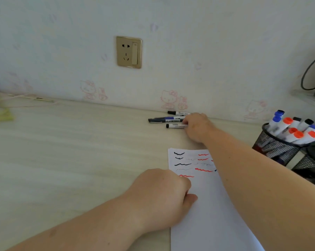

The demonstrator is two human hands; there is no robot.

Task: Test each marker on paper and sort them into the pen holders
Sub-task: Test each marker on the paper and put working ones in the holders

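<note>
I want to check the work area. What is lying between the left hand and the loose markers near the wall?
In the head view, only the paper's scribbled top corner and bare desk separate the left hand from the loose markers.

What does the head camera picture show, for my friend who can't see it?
A person's right hand reaches for loose markers lying near the wall, while the left hand holds down paper covered in black and red squiggles. A mesh pen holder of markers stands on the right.
</note>
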